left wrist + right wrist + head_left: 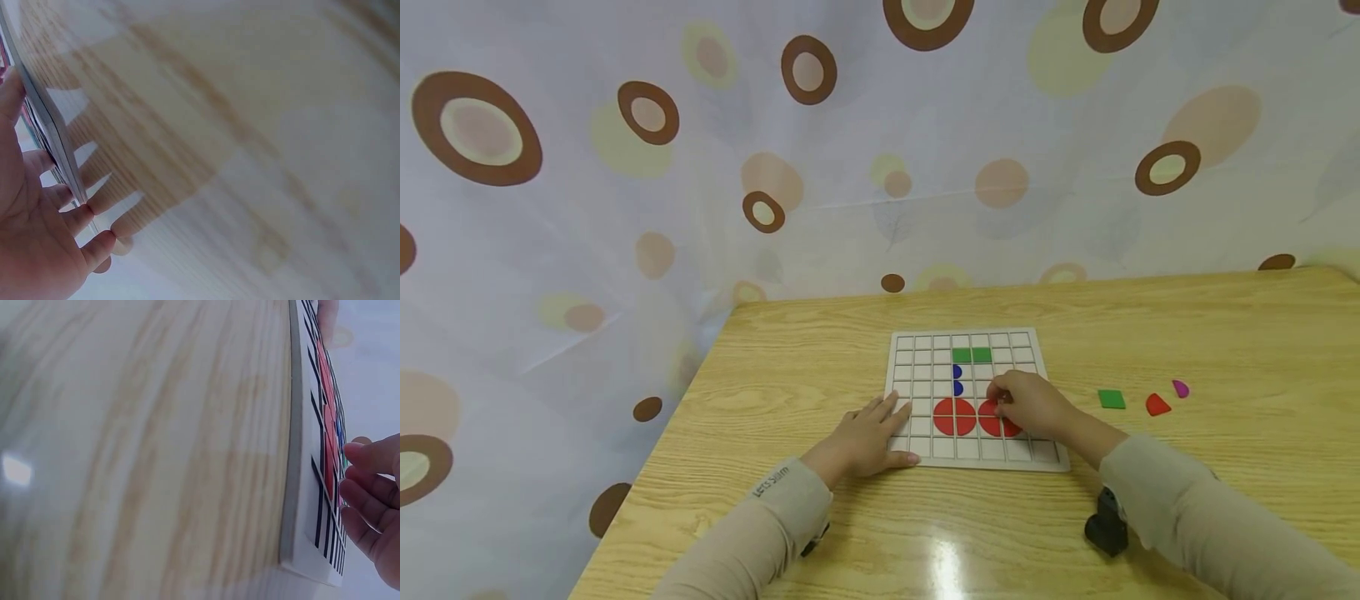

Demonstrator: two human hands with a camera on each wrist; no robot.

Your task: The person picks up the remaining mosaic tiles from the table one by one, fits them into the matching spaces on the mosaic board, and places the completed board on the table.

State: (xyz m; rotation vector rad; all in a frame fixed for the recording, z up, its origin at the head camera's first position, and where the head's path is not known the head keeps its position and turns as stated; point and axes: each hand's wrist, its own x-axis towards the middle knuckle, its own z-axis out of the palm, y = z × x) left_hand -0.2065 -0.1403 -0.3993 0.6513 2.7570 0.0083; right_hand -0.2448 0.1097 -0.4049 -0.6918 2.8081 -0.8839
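A white grid board (936, 448) lies flat on the table. Spread over its left edge is my left hand (865, 437), fingers straight and resting on it, thumb at the front edge. My right hand (1030, 404) is over the board's right part, fingers bent, tips at the right red circle (990, 417). A magenta bit (340, 500) shows by those fingertips in the right wrist view; whether they pinch it is hidden. Also on the board are the left red circle (953, 417), two blue half-circles (957, 380) and two green squares (972, 355).
Right of the board lie a loose green square (1112, 399), a red quarter-circle (1157, 405) and a purple half-circle (1181, 389). A black device (1107, 525) is beneath the right sleeve. Behind the wooden table (805, 367) hangs a patterned cloth (850, 250).
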